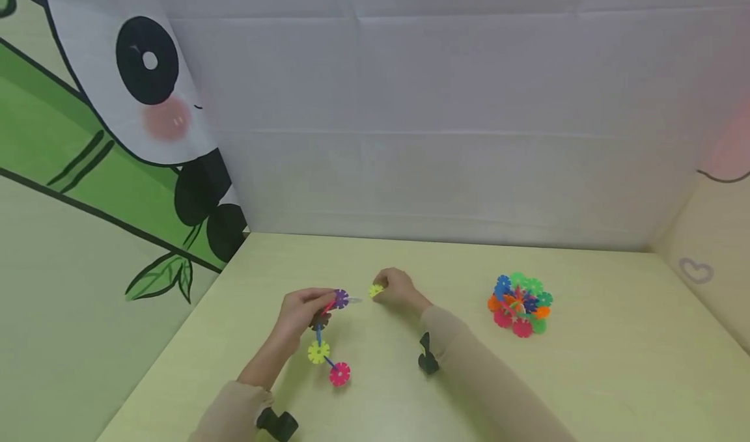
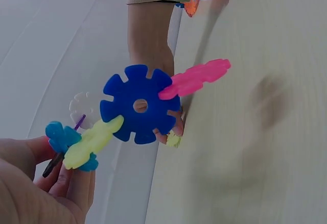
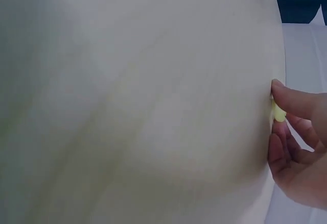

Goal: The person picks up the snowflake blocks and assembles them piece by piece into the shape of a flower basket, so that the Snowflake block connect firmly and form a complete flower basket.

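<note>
My left hand [image 1: 299,315] grips one end of a chain of interlocking snowflake discs. At its far end are a purple disc [image 1: 341,299] and a clear disc [image 2: 84,106], which points toward my right hand [image 1: 403,289]. A yellow disc [image 1: 319,352] and a pink disc [image 1: 340,374] hang at the near end, linked by a blue disc [image 2: 118,91]. A light blue disc [image 2: 60,134] sits close to my left fingertips. Between thumb and fingers, my right hand pinches a loose yellow snowflake disc [image 1: 375,290], a short gap away from the clear one.
A pile of snowflake discs [image 1: 520,305] in several colours lies on the pale table [image 1: 609,364] to the right. Behind stands a white draped wall [image 1: 433,129], with a cartoon-printed panel [image 1: 58,286] on the left. Black straps with small cameras [image 1: 278,424] circle both sleeves.
</note>
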### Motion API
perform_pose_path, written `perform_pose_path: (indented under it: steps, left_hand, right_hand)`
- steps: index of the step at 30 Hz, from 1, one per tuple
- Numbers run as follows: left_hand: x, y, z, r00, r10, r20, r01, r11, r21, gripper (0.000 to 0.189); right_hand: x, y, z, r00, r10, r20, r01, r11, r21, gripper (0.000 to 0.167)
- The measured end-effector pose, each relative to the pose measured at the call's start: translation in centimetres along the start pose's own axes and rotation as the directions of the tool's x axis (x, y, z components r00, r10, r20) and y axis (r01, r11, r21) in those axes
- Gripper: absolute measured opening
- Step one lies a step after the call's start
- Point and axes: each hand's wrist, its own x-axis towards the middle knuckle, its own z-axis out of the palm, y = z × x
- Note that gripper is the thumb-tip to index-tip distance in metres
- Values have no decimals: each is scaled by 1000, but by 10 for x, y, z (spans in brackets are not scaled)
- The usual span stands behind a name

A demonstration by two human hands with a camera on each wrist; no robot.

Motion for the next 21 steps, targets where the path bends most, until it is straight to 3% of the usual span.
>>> perform_pose_path:
  steps: [5, 11, 13, 16, 21]
  left_hand:
    - [-3, 1, 10, 1000, 6, 13, -6, 1000, -10, 29]
    - [-6, 6, 32, 998, 27, 54, -26, 999, -28, 26]
    - [-7, 8, 40, 997, 36, 71, -33, 999, -43, 26]
    - [-8, 10, 50, 994, 49, 98, -43, 997, -58, 26]
    - [-10, 14, 69, 987, 64, 148, -54, 996, -72, 27]
  right_hand:
    - [-19, 1, -7, 1000, -18, 6, 18, 1000, -7, 25]
    - [-61, 2, -27, 988, -151, 10, 151, 988, -20, 16]
    - [-80, -1, -38, 987, -161, 13, 160, 986, 53, 14]
    - [-105, -5, -55, 993, -115, -2, 113, 965, 236, 16]
    - [-136, -9, -79, 998, -4, -62, 33, 878, 477, 22]
